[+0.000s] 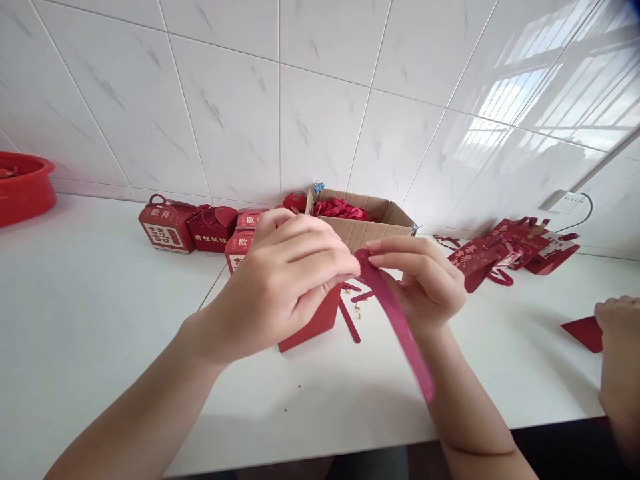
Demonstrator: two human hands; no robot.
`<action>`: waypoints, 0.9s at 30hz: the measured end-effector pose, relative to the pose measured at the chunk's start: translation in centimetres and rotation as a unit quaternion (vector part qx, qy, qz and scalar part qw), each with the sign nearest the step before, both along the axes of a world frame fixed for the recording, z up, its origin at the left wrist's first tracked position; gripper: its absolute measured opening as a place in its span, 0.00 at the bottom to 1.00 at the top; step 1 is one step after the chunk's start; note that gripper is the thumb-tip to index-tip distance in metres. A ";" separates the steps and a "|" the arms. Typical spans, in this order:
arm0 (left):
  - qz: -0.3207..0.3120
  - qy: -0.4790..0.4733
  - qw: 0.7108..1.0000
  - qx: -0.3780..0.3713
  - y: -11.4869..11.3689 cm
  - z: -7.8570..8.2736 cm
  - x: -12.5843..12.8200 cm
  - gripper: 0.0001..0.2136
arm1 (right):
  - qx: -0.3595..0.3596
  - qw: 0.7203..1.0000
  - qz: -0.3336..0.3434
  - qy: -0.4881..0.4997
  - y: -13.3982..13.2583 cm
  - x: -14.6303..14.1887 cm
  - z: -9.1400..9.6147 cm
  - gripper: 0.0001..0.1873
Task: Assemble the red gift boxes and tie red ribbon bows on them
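Note:
My right hand (pixel 420 277) pinches the upper end of a red strip (pixel 401 323), whose long tail hangs down in front of my wrist. My left hand (pixel 300 280) is closed, its fingertips pressed together right beside that end; whatever they grip is hidden. Behind and below my left hand a red paper box (pixel 323 320) stands on the table, partly covered by the hand. Beyond the fingers, small gold fasteners (pixel 358 308) and another red strip (pixel 350 321) lie on the white top.
A cardboard box (pixel 380 230) with red ribbon-like pieces stands at the tiled wall. Decorated red boxes (pixel 167 227) line the left back. Folded red boxes (pixel 520 247) lie at the right. A red basin (pixel 25 190) sits far left. Another person's hand (pixel 620 327) holds red card.

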State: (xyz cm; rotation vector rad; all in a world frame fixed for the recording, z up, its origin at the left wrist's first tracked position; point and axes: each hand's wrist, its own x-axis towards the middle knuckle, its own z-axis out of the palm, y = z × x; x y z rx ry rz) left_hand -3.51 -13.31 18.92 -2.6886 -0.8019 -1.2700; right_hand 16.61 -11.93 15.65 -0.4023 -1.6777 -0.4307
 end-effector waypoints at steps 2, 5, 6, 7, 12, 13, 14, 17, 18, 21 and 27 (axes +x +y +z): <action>-0.017 -0.004 1.000 -0.002 -0.1 0.1 -0.1 0.07 | 0.044 0.999 -0.003 -0.019 0.2 0.4 -0.2 0.14; -0.049 -0.021 0.999 0.001 -0.5 0.3 0.1 0.05 | 0.091 0.995 0.003 -0.032 0.2 0.7 -0.3 0.15; -0.058 -0.031 0.998 -0.004 -0.6 0.3 0.1 0.05 | 0.100 0.994 0.005 -0.036 0.1 0.8 -0.4 0.15; -0.064 -0.046 0.997 -0.010 -0.6 0.3 0.2 0.05 | 0.102 0.994 0.007 -0.044 0.1 0.9 -0.4 0.16; -0.089 -0.067 0.993 -0.045 -0.7 0.5 0.4 0.08 | 0.058 0.992 0.036 -0.108 -0.6 1.5 -0.8 0.18; -0.097 -0.055 0.992 -0.051 -0.7 0.5 0.4 0.07 | 0.054 0.991 0.040 -0.113 -0.7 1.6 -0.9 0.18; -0.103 -0.042 0.992 -0.059 -0.7 0.6 0.3 0.06 | 0.051 0.991 0.040 -0.114 -0.9 1.6 -0.9 0.18; -0.106 -0.013 0.990 -0.090 -0.8 0.7 -0.1 0.05 | 0.045 0.991 0.028 -0.119 -1.2 1.7 -0.9 0.18; -0.105 -0.002 0.989 -0.103 -0.8 0.8 -0.2 0.05 | 0.041 0.991 0.025 -0.125 -1.3 1.8 -0.8 0.18; -0.111 0.021 0.985 -0.127 -0.8 0.9 -0.4 0.06 | 0.030 0.989 0.034 -0.143 -1.3 1.7 -0.7 0.17; -0.122 0.043 0.982 -0.136 -0.8 1.0 -0.7 0.06 | 0.021 0.984 0.068 -0.162 -1.4 1.5 -0.4 0.15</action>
